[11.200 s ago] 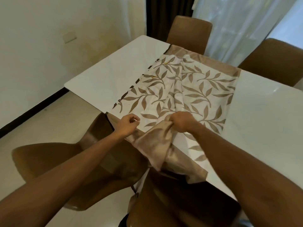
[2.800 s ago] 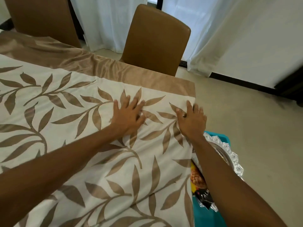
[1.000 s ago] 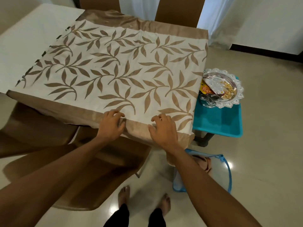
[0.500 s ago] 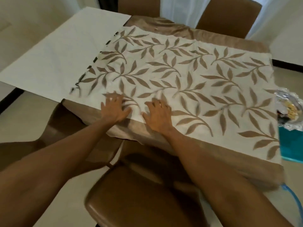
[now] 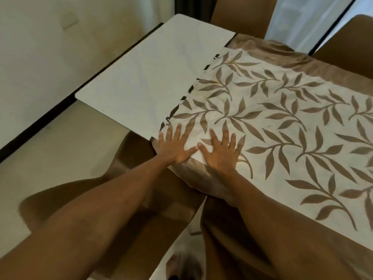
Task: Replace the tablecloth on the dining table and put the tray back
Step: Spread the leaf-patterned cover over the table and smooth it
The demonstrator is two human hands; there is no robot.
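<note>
A cream tablecloth (image 5: 282, 110) with brown leaf print and a tan border lies spread over the right part of the white dining table (image 5: 141, 77). My left hand (image 5: 173, 146) and my right hand (image 5: 222, 150) press flat on the cloth's near left corner, fingers spread and straight, thumbs almost touching. The tan border hangs over the near table edge under my wrists. The tray is out of view.
Brown leather chairs stand below the near edge (image 5: 141, 199) and behind the far edge (image 5: 347, 41). The table's left part is bare white. A wall with a dark skirting runs along the left; white curtains (image 5: 298, 21) hang at the back.
Both hands slid left along the near edge to the cloth's left corner, still flat. The view swung left, so the silver tray and blue stool left the frame.
</note>
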